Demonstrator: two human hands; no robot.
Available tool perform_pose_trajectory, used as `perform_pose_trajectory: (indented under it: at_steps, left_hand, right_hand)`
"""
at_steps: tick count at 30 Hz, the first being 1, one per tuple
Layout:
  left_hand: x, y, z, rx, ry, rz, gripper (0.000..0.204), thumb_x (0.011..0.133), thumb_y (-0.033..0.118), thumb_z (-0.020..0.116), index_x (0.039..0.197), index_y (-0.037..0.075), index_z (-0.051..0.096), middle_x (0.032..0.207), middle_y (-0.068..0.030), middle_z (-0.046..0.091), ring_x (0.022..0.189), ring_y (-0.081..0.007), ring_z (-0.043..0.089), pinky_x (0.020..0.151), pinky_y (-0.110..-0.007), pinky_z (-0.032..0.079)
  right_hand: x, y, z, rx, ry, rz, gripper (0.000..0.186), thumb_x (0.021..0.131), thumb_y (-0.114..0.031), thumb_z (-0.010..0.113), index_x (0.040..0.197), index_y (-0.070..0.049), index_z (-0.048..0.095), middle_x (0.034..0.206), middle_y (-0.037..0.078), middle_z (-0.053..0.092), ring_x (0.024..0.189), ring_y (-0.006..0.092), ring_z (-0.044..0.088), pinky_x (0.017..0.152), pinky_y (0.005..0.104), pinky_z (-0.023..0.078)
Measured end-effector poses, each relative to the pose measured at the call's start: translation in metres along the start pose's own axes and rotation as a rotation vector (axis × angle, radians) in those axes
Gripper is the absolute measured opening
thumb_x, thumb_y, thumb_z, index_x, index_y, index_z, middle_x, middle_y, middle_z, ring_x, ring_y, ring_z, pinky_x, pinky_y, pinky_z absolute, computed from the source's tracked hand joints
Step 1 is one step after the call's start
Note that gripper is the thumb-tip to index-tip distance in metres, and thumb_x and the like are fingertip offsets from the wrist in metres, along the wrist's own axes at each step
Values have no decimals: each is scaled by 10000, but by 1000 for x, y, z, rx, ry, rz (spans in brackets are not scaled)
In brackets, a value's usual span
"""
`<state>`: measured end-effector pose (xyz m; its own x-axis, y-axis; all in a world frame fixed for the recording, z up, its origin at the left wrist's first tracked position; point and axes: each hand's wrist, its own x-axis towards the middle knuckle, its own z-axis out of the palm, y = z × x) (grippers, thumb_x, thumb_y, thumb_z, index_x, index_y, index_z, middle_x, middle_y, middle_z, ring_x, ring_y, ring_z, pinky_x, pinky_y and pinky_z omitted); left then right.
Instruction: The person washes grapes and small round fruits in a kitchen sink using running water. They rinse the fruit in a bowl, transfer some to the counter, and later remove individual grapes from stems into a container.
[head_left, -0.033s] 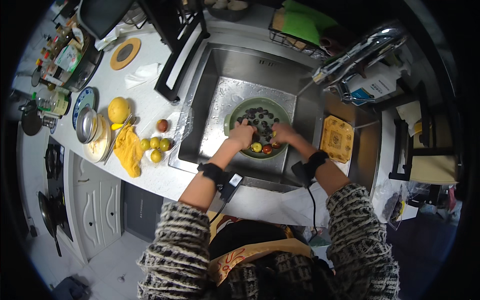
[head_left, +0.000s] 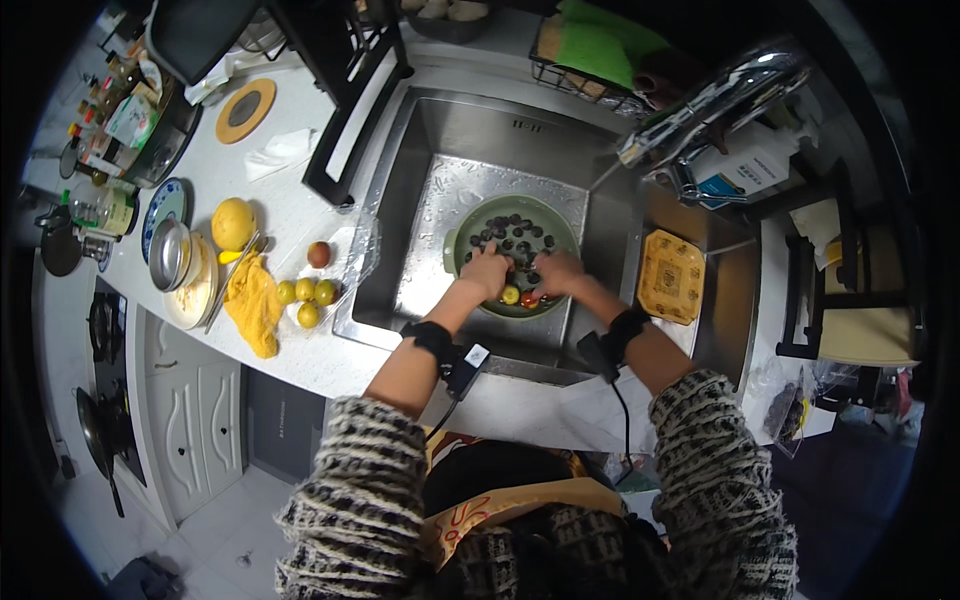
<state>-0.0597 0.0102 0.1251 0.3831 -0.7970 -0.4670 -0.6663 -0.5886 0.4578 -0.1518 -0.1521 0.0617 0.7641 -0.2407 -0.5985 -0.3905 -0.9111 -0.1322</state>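
A round green bowl [head_left: 560, 225] stands in the steel sink [head_left: 440, 200], filled with several small dark fruits [head_left: 515, 232]. A small yellow fruit [head_left: 510, 295] and a small red one [head_left: 528, 298] lie at its near rim. My left hand [head_left: 487, 272] reaches into the bowl from the near left, fingers curled down onto the fruit. My right hand [head_left: 555, 272] is in the bowl beside it, fingers bent over the fruit next to the red one. Whether either hand grips a fruit is hidden. Both wrists wear black bands with cables.
A chrome tap [head_left: 715, 95] arches over the sink's right side, by a yellow square tray [head_left: 672, 277]. Left on the white counter [head_left: 290, 200] lie small yellow fruits [head_left: 305, 297], a reddish fruit [head_left: 319, 254], a large yellow citrus [head_left: 233, 222], a yellow cloth [head_left: 253, 305] and stacked bowls [head_left: 175, 262].
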Motion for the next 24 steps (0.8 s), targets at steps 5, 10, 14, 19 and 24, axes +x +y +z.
perform_pose_trajectory:
  at_steps: [5,10,14,19,24]
  left_hand:
    - [26,13,51,170,-195,-186,469,685,252,696,1136,214,571,1279,-91,340,1173,-325,359,925,-376,401]
    - [46,-1,60,323,244,-247,251,783,149,546,1004,68,630,1218,-193,399,1104,-338,437,840,-363,458]
    - [55,-9,66,240,-4,-324,248,826,176,494,1000,47,615,1191,-229,388,1032,-353,516,754,-387,501]
    - [51,-25,43,-638,258,-406,186,774,214,568,882,66,605,947,-189,538,717,-238,606,587,-349,508]
    - [44,-52,-6,-2066,-370,-407,372,795,426,493,796,57,538,703,-120,554,505,-191,519,381,-225,405]
  right_hand:
    - [-14,-31,14,2,-68,-112,397,714,-195,632,1074,-77,514,1218,242,372,978,383,533,797,427,465]
    - [5,-27,6,-79,341,111,306,755,-134,565,1051,-69,523,1142,214,404,899,385,558,742,416,493]
    - [11,-34,18,-18,298,-62,264,778,-79,503,1036,-60,453,1093,194,388,834,372,563,650,391,512]
    - [19,-24,17,80,454,136,239,811,-107,478,1049,-94,485,1052,225,422,829,394,559,705,456,477]
    - [18,-20,1,437,526,105,231,863,-291,472,1006,-115,511,951,235,485,785,418,548,685,471,458]
